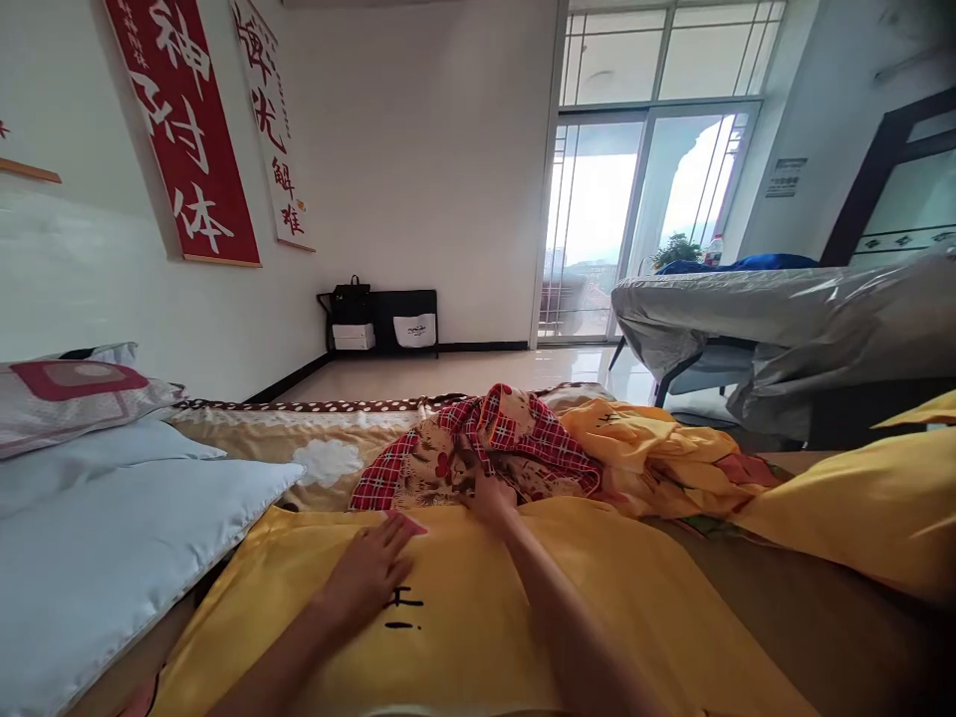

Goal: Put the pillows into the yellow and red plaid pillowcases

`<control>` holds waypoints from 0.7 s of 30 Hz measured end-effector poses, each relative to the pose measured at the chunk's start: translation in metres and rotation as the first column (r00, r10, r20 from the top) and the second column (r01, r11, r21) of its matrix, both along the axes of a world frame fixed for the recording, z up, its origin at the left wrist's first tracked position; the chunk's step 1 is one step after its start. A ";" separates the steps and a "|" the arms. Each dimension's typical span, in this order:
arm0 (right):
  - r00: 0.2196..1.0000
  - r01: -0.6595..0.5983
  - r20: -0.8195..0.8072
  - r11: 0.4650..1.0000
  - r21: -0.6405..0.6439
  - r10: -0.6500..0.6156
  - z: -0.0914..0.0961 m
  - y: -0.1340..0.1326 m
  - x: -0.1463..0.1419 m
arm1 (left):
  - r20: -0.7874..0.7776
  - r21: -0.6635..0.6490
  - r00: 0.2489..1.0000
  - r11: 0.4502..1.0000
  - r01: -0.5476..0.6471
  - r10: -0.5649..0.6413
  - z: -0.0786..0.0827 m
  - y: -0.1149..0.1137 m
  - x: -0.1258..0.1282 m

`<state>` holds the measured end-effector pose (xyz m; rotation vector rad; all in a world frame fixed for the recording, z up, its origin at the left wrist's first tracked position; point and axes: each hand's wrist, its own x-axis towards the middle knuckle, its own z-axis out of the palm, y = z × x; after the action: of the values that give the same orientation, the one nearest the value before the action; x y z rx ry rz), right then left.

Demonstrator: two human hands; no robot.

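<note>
A yellow cloth (463, 607) with a small black print lies spread over the bed in front of me. My left hand (373, 563) lies flat on its left part, fingers stretched out beside a small pink patch near the far edge. Farther forward, my right hand (489, 493) reaches past that edge to a crumpled red plaid and beige patterned cloth (425, 468). Its fingers look stretched out in shadow against the pattern. Whether they touch the plaid cloth is hard to make out.
White pillows (164, 498) and a patterned pillow (90, 388) lie at the left. More bunched yellow fabric (649, 438) lies to the right. Beyond the bed stand a plastic-covered table (694, 299), a chair (702, 368) and a low black bench (418, 319) by the wall.
</note>
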<state>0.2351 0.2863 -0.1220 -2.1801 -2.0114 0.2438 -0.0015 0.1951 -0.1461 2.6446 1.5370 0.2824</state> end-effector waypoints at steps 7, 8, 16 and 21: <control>0.980 0.200 -0.011 0.979 -0.023 -0.201 0.014 0.056 0.044 | 0.121 0.057 0.984 0.989 -0.137 0.130 -0.026 0.006 -0.037; 0.966 0.258 0.000 0.966 0.018 -0.258 0.018 0.059 0.058 | 0.133 0.063 0.983 0.989 -0.133 0.124 -0.027 0.005 -0.036; 0.968 0.209 0.080 0.942 0.264 -0.238 -0.008 0.055 0.132 | 0.106 0.040 0.984 0.988 -0.149 0.144 -0.026 0.006 -0.029; 0.996 -0.070 0.067 0.982 0.177 0.059 -0.046 0.048 0.119 | 0.084 0.037 0.985 0.988 -0.153 0.149 -0.027 0.006 -0.031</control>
<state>0.3537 0.3345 -0.1680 -2.0391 -2.0508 0.0029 -0.0322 0.2011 -0.1729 2.5168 1.7264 0.4311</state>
